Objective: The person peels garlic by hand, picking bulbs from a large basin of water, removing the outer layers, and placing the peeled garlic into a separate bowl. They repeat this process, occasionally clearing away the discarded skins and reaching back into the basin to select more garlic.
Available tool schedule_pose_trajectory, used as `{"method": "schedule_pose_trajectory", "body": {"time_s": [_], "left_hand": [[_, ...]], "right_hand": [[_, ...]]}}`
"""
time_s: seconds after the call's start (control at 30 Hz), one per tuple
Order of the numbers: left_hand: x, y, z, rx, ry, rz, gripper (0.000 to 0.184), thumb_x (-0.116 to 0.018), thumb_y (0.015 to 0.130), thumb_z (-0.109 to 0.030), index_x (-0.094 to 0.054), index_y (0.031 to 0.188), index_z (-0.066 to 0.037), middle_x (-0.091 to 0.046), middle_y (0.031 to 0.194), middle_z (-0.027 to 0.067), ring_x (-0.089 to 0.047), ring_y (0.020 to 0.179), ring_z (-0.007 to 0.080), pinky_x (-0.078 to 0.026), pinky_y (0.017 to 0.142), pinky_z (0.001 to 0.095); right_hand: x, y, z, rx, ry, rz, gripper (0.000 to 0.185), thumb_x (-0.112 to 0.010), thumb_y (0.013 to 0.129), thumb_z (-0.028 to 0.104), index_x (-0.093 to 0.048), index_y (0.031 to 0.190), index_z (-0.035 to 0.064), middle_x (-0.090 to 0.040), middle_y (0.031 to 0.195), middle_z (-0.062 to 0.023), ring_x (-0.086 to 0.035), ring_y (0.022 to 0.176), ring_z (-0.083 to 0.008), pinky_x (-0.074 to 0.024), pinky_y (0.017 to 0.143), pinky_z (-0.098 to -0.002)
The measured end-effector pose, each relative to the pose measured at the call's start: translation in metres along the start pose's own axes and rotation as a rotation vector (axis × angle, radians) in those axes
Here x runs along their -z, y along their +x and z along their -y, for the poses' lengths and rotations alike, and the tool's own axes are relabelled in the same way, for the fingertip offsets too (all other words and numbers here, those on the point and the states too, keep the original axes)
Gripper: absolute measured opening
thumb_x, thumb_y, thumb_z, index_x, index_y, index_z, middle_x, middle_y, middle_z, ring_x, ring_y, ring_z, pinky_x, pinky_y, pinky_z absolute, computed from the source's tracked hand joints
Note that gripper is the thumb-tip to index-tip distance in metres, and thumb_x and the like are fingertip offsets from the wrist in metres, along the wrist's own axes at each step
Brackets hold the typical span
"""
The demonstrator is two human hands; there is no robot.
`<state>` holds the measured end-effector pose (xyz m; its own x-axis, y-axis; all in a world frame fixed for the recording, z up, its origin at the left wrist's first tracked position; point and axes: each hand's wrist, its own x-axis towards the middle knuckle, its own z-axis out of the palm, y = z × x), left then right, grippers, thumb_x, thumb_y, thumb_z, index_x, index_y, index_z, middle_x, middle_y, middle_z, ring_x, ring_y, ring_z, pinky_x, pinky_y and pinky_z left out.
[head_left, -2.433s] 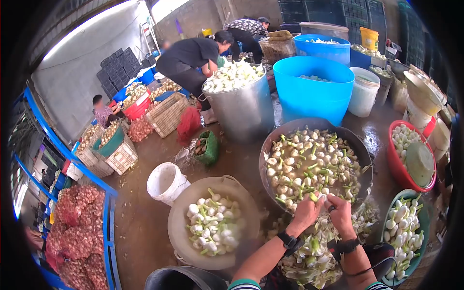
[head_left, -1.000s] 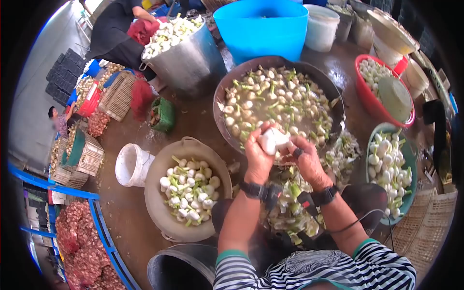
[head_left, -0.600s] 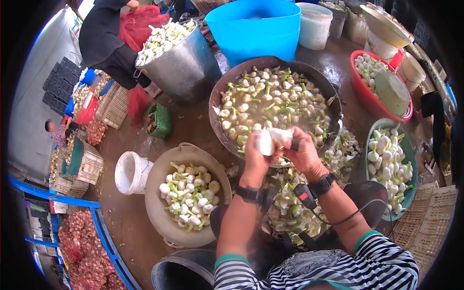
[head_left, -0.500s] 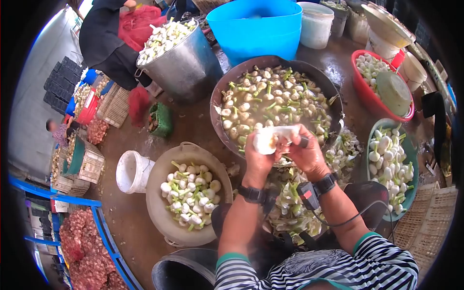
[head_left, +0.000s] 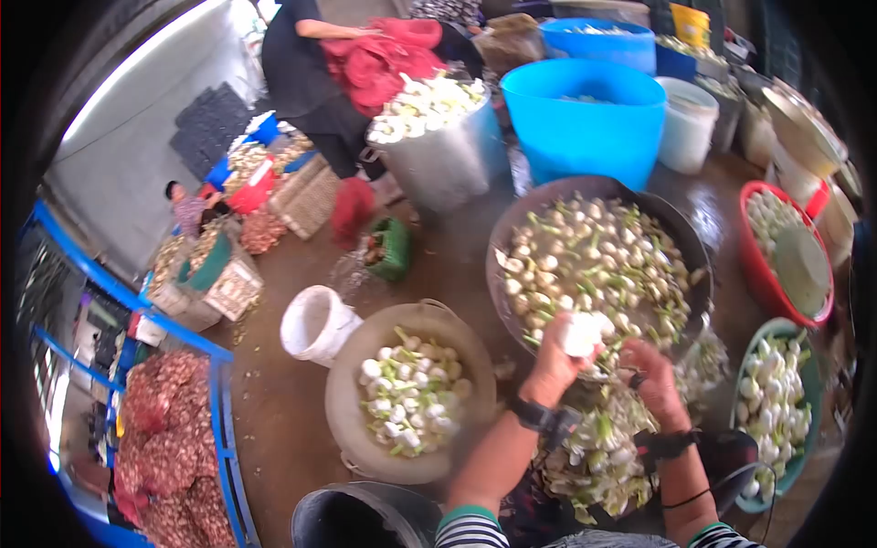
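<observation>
My left hand (head_left: 554, 363) is closed around a white garlic bulb (head_left: 581, 335), above the near edge of a wide dark basin (head_left: 498, 274) of murky water and garlic bulbs with green stems. Just to the right, my right hand (head_left: 656, 384) is apart from the bulb, fingers curled, with a small dark thing at them that I cannot make out. Below both hands lies a heap of peeled garlic leaves and skins (head_left: 598, 457). Cleaner white bulbs sit in a beige basin (head_left: 347, 411) on the left and in a green basin (head_left: 808, 429) on the right.
A white bucket (head_left: 315, 324) and green basket (head_left: 393, 251) stand left. Behind are a metal pot (head_left: 448, 169) heaped with garlic, a blue tub (head_left: 585, 123) and a red basin (head_left: 754, 256). A person in dark clothes (head_left: 311, 73) handles red netting (head_left: 384, 59).
My hands have come apart; the bulb, held between both before, is now in my left hand alone. The view has swung, so the surroundings appear further right and lower.
</observation>
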<state>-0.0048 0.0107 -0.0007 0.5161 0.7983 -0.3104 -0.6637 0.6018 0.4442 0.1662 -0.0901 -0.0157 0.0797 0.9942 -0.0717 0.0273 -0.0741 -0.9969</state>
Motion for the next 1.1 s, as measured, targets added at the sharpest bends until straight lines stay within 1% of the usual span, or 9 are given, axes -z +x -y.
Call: {"method": "schedule_pose_trajectory", "body": {"time_s": [0.07, 0.2, 0.3, 0.57, 0.67, 0.73, 0.87, 1.0, 1.1], "left_hand": [[0.015, 0.004, 0.017, 0.044, 0.069, 0.094, 0.04, -0.047, 0.086, -0.043, -0.054, 0.095, -0.004, -0.061, 0.074, 0.0142, -0.058, 0.051, 0.0247, -0.037, 0.032, 0.0253], [0.008, -0.001, 0.024, 0.221, 0.161, 0.221, 0.037, -0.041, 0.089, -0.037, -0.057, 0.088, -0.003, -0.061, 0.068, 0.0117, -0.058, 0.046, 0.0218, -0.036, 0.028, 0.0245], [0.005, -0.002, 0.022, 0.282, 0.149, 0.168, 0.039, -0.041, 0.089, -0.038, -0.058, 0.084, -0.003, -0.061, 0.064, 0.0108, -0.058, 0.045, 0.0229, -0.036, 0.027, 0.025], [-0.007, 0.002, 0.008, -0.099, 0.18, -0.225, 0.027, -0.043, 0.089, -0.031, -0.059, 0.087, -0.009, -0.059, 0.063, 0.002, -0.051, 0.042, 0.0101, -0.031, 0.031, 0.0216], [-0.004, 0.005, 0.011, -0.215, 0.245, -0.12, 0.034, -0.045, 0.088, -0.033, -0.06, 0.089, -0.003, -0.062, 0.065, 0.0044, -0.057, 0.047, 0.0137, -0.037, 0.032, 0.0225], [-0.002, 0.0, 0.009, -0.313, 0.43, -0.15, 0.035, -0.049, 0.089, -0.031, -0.061, 0.096, 0.001, -0.062, 0.071, 0.0034, -0.059, 0.057, 0.0113, -0.046, 0.045, 0.0231], [-0.003, 0.004, 0.017, -0.476, 0.898, 0.139, 0.03, -0.052, 0.093, -0.024, -0.057, 0.107, 0.002, -0.06, 0.094, 0.0034, -0.055, 0.084, 0.0091, -0.046, 0.075, 0.0245], [0.001, 0.009, 0.031, -0.342, 0.496, 0.196, 0.026, -0.051, 0.092, -0.017, -0.055, 0.11, 0.0, -0.06, 0.099, 0.0059, -0.057, 0.089, 0.0128, -0.046, 0.08, 0.0272], [0.003, 0.011, 0.031, -0.192, 0.082, 0.157, 0.022, -0.048, 0.092, -0.023, -0.054, 0.102, -0.004, -0.061, 0.092, 0.0082, -0.06, 0.084, 0.0188, -0.049, 0.073, 0.0318]], "right_hand": [[-0.004, 0.013, 0.054, 0.21, 0.133, 0.043, 0.052, -0.068, 0.073, 0.006, -0.051, 0.123, 0.006, -0.054, 0.117, -0.0064, -0.051, 0.106, -0.0131, -0.0462, 0.081, -0.0291], [-0.006, 0.019, 0.059, 0.448, 0.124, 0.255, 0.015, -0.065, 0.076, 0.003, -0.052, 0.084, 0.0045, -0.049, 0.081, 0.0006, -0.051, 0.08, -0.01, -0.0422, 0.071, -0.0234], [-0.01, 0.023, 0.028, 0.347, 0.099, 0.047, 0.015, -0.059, 0.075, -0.007, -0.051, 0.075, 0.005, -0.05, 0.077, 0.0011, -0.047, 0.069, -0.0091, -0.0397, 0.064, -0.0216], [-0.031, 0.005, 0.038, 0.409, -0.195, 0.2, 0.019, -0.049, 0.066, -0.013, -0.052, 0.077, 0.0015, -0.052, 0.071, -0.0029, -0.052, 0.067, -0.0118, -0.0434, 0.061, -0.0248], [-0.035, -0.006, 0.057, 0.135, 0.143, 0.0, 0.009, -0.054, 0.086, 0.011, -0.055, 0.089, 0.0035, -0.056, 0.081, -0.004, -0.057, 0.074, -0.0144, -0.0492, 0.06, -0.0267], [-0.029, 0.002, 0.062, -0.003, 0.504, -0.237, 0.037, -0.052, 0.09, 0.041, -0.053, 0.102, 0.0063, -0.057, 0.083, -0.0038, -0.058, 0.075, -0.0161, -0.0526, 0.057, -0.031], [-0.004, 0.024, 0.027, -0.366, 0.952, 0.008, 0.035, -0.054, 0.091, 0.033, -0.053, 0.115, 0.0066, -0.062, 0.078, -0.0047, -0.06, 0.062, -0.0153, -0.047, 0.051, -0.0249], [-0.015, 0.025, 0.045, -0.087, 0.39, -0.208, 0.014, -0.059, 0.085, 0.006, -0.063, 0.096, -0.0013, -0.061, 0.077, -0.0035, -0.055, 0.06, -0.0076, -0.0464, 0.053, -0.0209], [-0.034, 0.025, 0.044, 0.144, 0.093, -0.238, 0.018, -0.055, 0.084, 0.012, -0.065, 0.09, -0.002, -0.058, 0.072, -0.002, -0.054, 0.058, -0.0099, -0.0445, 0.048, -0.024]]}}
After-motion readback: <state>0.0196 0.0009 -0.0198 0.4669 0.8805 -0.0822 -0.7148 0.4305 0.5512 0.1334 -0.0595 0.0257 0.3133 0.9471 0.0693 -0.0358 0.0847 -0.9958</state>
